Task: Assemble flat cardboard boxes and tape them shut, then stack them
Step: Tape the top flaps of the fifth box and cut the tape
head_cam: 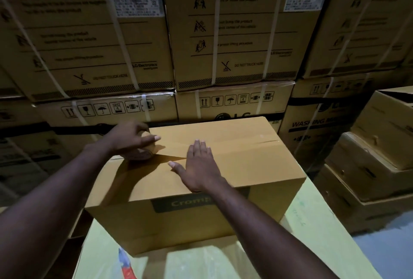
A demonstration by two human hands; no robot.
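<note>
A closed brown cardboard box [234, 158] stands in front of me on a pale yellow-green surface [312, 218]. Its top flaps meet in a seam running left to right. My left hand [131, 137] grips a roll of brown tape [148, 149] at the box's left top edge. A strip of tape [172, 156] runs from the roll along the seam. My right hand [199, 167] lies flat, fingers straight, pressing the tape down on the middle of the lid.
A wall of large strapped appliance cartons [223, 32] rises right behind the box. At the right stands a stack of smaller brown boxes [375, 155], with grey floor [391, 252] below. A plastic wrapper [127, 265] lies at the near edge.
</note>
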